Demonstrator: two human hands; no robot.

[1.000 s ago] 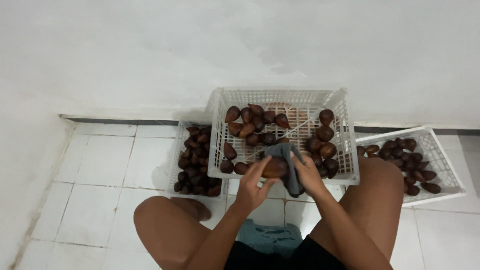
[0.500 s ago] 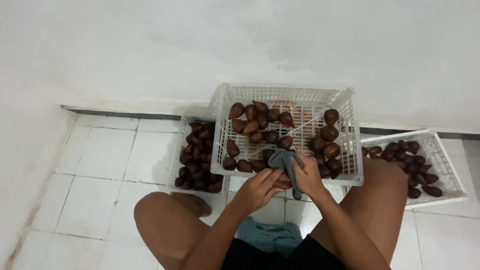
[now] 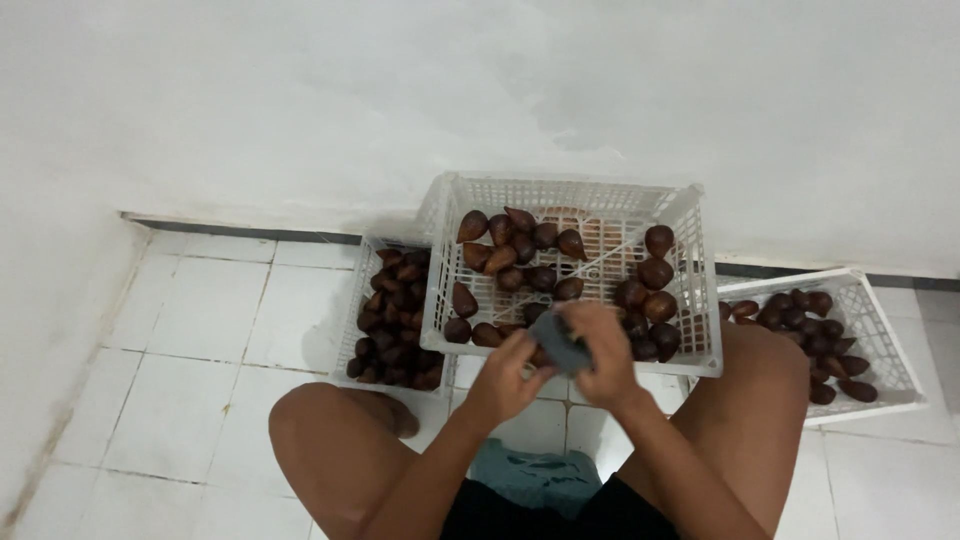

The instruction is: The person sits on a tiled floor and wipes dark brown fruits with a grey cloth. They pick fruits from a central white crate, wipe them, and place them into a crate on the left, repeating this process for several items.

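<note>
My left hand (image 3: 505,375) and my right hand (image 3: 600,352) meet over the near rim of a large white plastic basket (image 3: 688,215). Between them they hold a dark grey cloth (image 3: 560,342), wrapped around something brown that I cannot make out clearly. Inside the basket lie several dark brown, pointed, scaly fruits (image 3: 545,265), spread over its slatted floor. My bare knees rest on either side of the basket.
A smaller white basket (image 3: 352,330) full of the same brown fruits sits at the left, partly under the big one. Another white basket (image 3: 880,335) with several fruits lies at the right. White floor tiles (image 3: 190,330) run to a white wall (image 3: 400,90).
My hands have drawn back from inside the basket toward its near rim, still holding the cloth. The view has shifted slightly.
</note>
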